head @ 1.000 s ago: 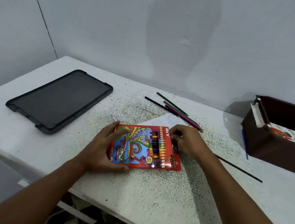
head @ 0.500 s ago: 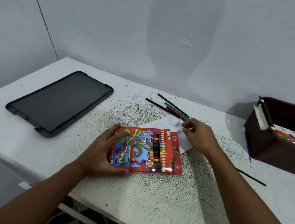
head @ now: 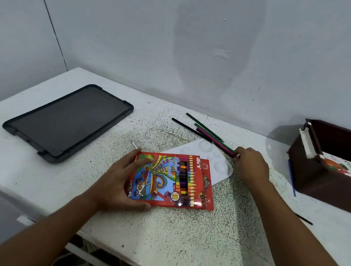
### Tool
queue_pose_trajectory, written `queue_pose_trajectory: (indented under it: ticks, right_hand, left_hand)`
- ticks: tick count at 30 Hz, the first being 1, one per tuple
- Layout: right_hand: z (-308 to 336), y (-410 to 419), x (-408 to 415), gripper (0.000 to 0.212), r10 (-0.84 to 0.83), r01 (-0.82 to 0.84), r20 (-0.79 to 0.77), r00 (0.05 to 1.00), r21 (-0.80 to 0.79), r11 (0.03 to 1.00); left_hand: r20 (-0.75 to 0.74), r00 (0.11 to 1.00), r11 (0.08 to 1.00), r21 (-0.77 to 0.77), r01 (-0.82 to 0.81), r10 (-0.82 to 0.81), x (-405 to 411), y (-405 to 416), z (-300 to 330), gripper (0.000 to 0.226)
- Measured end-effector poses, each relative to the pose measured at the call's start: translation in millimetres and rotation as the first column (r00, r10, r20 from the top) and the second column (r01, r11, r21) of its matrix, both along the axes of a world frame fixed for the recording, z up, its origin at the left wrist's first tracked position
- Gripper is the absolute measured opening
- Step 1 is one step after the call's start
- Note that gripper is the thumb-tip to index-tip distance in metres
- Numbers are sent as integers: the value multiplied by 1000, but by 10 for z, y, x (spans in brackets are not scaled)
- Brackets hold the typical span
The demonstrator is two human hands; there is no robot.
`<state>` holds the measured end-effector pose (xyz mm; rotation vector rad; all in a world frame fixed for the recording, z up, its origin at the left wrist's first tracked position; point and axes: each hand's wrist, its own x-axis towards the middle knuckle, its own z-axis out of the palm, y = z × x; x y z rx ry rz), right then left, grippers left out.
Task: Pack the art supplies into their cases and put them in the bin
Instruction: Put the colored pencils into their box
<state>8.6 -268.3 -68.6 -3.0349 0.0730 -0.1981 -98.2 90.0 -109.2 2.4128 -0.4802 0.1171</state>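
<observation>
While the left hand (head: 120, 183) grips the pencil box (head: 173, 181) | right hand (head: 250, 167) pinches a pencil (head: 216, 141) from beyond | several loose, bin (head: 321, 186) waiting.

Right hand (head: 251, 168) now at loose pencils (head: 210, 134)

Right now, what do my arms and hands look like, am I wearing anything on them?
Both arms come in bare from the lower edge of the head view, with no sleeves showing on either forearm. The left hand and the right hand are bare too: no gloves, and no watch, bracelet or ring shows on what is in view. The upper arms are out of frame.
</observation>
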Motion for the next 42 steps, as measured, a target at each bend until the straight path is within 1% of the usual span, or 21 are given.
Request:
queue_pose_trajectory:
  ticks: [3,5,9,14,18,20,22,24,27,31,35,37,40,42]
  right_hand:
    - [-38,22,-77,23,46,-41,35,998,-150,988]
    - [-55,27,-118,23,58,-49,46,997,-184,982]
    - [-25,35,-186,24,12,-4,65,998,-122,993]
    - [6,-72,-293,24,-51,56,58,997,-89,994]
    - [25,-256,-347,20,-89,89,70,994,3,996]
    - [65,-381,-404,18,-112,100,104,988,113,989]
    - [118,-517,-476,15,-170,135,137,976,233,963]
    - [155,-632,-556,12,-199,143,155,968,309,940]
    - [182,-696,-692,11,-119,52,170,978,355,933]
    - [207,-590,-820,13,38,-80,139,990,311,947]
    - [200,-420,-804,16,126,-156,117,985,300,941]
    - [207,-287,-768,16,157,-181,98,983,351,919]
    - [226,-41,-683,16,188,-193,60,980,488,851]
    - [214,104,-606,18,215,-199,31,976,521,830]
  left_hand:
    - [-4,1000,1000,11,-6,6,2,5,2,104]
    - [-14,1000,1000,19,-7,7,5,0,3,105]
    - [-11,1000,1000,29,-4,4,5,-2,1,104]
    - [-11,1000,1000,31,0,0,18,11,-12,104]
    - [-18,1000,999,41,-7,8,18,9,-15,105]
    - [-17,1000,999,46,-8,8,20,4,-16,105]
    - [-18,1000,999,53,-9,10,22,0,-19,104]
    - [-18,1000,998,56,-16,17,16,-6,-19,104]
    - [-2,1000,999,31,-22,22,4,-11,-8,105]
    - [-5,1000,999,35,-27,27,4,-13,-21,105]
    - [1,1000,999,30,-23,23,10,-16,-34,106]
    - [10,1000,1000,24,-16,16,12,-18,-35,106]
    - [11,1000,1000,25,-15,15,11,-10,-37,106]
    - [15,1000,999,31,-14,13,15,-11,-33,106]
